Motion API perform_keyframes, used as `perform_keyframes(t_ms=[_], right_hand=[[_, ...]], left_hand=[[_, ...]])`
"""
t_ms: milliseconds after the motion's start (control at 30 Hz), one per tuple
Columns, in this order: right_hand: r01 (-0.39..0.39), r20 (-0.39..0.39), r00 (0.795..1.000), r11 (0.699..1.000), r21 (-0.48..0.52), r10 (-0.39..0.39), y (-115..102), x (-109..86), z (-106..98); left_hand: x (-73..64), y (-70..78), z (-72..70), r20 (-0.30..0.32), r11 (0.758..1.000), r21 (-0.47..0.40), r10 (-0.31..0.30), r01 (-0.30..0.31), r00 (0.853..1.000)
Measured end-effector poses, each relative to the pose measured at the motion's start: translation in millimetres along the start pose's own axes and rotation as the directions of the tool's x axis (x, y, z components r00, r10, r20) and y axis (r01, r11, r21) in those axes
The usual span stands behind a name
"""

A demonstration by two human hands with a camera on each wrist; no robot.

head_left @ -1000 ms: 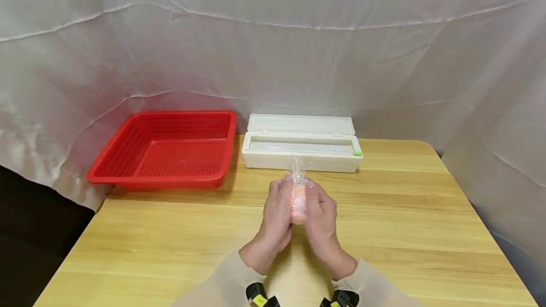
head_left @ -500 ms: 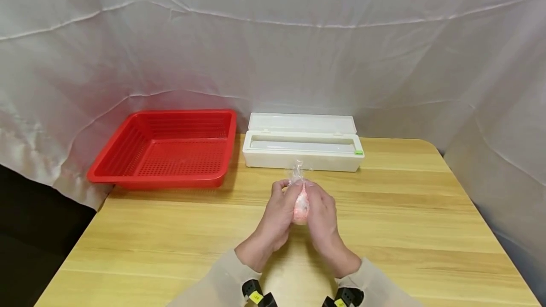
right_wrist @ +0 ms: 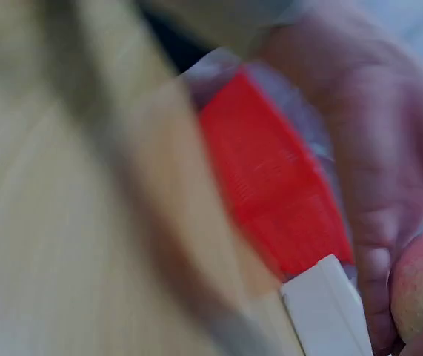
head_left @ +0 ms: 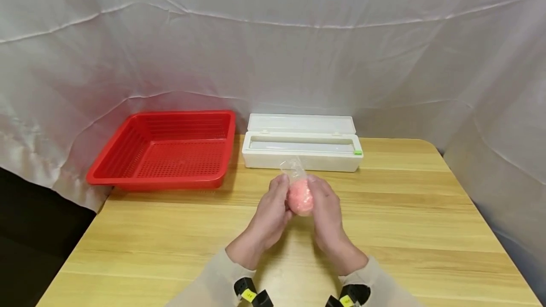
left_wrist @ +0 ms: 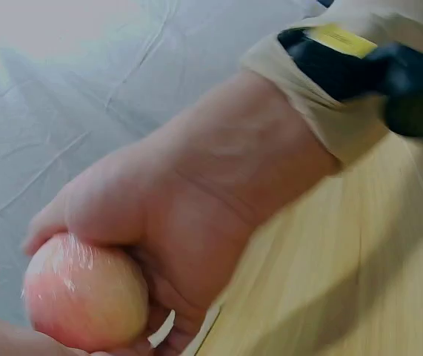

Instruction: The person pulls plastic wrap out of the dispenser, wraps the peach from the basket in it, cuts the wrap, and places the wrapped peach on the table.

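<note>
Between the two hands is a pinkish apple wrapped in clear plastic film, held just above the table. Loose film sticks up from its far side. The left hand grips the apple from the left, thumb on top. From the other side the right hand holds it with its fingers along the flank. Up close in the left wrist view, the film lies shiny and tight over the apple. Part of the apple shows at the edge of the blurred right wrist view.
A white cling film box stands behind the hands with its lid raised and a green piece at its right end. Left of it sits a red plastic basket. Both rest on a wooden table, with a pale cloth behind.
The apple has turned in the hands, so more of its pink side faces the head camera. The loose film now leans left. Both wrists have spread slightly apart.
</note>
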State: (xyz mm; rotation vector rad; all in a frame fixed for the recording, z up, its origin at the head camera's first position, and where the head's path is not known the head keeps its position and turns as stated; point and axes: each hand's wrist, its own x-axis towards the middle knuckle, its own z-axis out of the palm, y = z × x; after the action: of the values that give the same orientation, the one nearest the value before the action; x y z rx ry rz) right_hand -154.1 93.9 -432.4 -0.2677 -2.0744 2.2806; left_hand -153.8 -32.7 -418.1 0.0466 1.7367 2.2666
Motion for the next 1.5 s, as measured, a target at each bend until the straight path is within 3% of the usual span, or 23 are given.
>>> perform_keyframes(t_ms=[67,167,233,267,367,467,567,667,767,1000,1133,1200,1333,1400,1500], right_hand=[[-0.052,-0.018,0.998,0.993,0.107,0.054,-5.6,1.6,-0.9],[-0.071,-0.020,0.997,0.985,0.158,0.075,-11.8,-3.0,1.9],[-0.027,-0.055,0.998,0.994,0.106,0.033,-13.3,-8.7,6.2],[0.004,-0.072,0.997,0.998,0.066,0.001,-13.8,-11.5,7.8],[0.092,-0.107,0.990,0.995,-0.038,-0.095,-13.8,-17.1,9.8],[0.130,-0.093,0.985,0.984,-0.122,-0.142,-11.4,-19.1,7.7],[0.126,-0.072,0.988,0.978,-0.169,-0.139,-7.2,-17.8,4.8],[0.104,-0.036,0.993,0.981,-0.163,-0.111,-5.2,-14.7,2.5],[0.104,0.025,0.994,0.984,-0.143,-0.102,-5.7,-12.5,-0.2],[0.151,0.048,0.988,0.979,-0.134,-0.146,-6.8,-10.1,-0.8],[0.192,0.026,0.981,0.962,-0.196,-0.191,-1.1,-7.2,4.7],[0.203,0.020,0.979,0.956,-0.213,-0.204,2.0,-6.0,4.9],[0.205,0.034,0.979,0.955,-0.212,-0.202,4.0,-4.0,0.8],[0.191,0.041,0.981,0.960,-0.205,-0.187,2.8,-4.2,-0.2],[0.180,0.029,0.984,0.963,-0.199,-0.178,0.3,-6.1,1.8]], left_hand=[[-2.2,-3.5,1.3,0.002,0.983,0.172,0.059,-0.059,0.998],[-4.3,-12.5,6.9,-0.021,0.892,0.422,0.190,-0.164,0.982],[-5.2,-17.0,11.5,-0.041,0.845,0.495,0.257,-0.204,0.966],[-5.4,-18.2,13.6,-0.047,0.841,0.496,0.274,-0.216,0.960],[-3.8,-18.7,16.9,-0.066,0.861,0.456,0.286,-0.226,0.956],[-1.2,-16.7,16.2,-0.052,0.941,0.285,0.206,-0.183,0.977],[0.3,-15.9,13.4,-0.028,0.981,0.150,0.125,-0.119,0.992],[-1.2,-15.4,8.8,0.016,0.977,0.187,0.101,-0.102,0.995],[-1.1,-12.6,2.0,0.003,0.956,0.272,0.114,-0.110,0.993],[4.6,-9.0,-5.8,0.024,0.984,0.150,0.097,-0.100,0.995],[2.5,-12.6,0.7,0.028,0.981,0.164,0.103,-0.106,0.994],[2.0,-12.9,2.6,0.015,0.987,0.138,0.085,-0.086,0.996],[3.1,-9.5,1.2,-0.027,1.000,-0.007,0.016,-0.016,1.000],[4.1,-7.6,1.1,-0.062,1.000,-0.011,0.005,-0.006,0.998],[4.2,-6.1,4.3,-0.116,0.998,0.067,0.028,-0.020,0.993]])
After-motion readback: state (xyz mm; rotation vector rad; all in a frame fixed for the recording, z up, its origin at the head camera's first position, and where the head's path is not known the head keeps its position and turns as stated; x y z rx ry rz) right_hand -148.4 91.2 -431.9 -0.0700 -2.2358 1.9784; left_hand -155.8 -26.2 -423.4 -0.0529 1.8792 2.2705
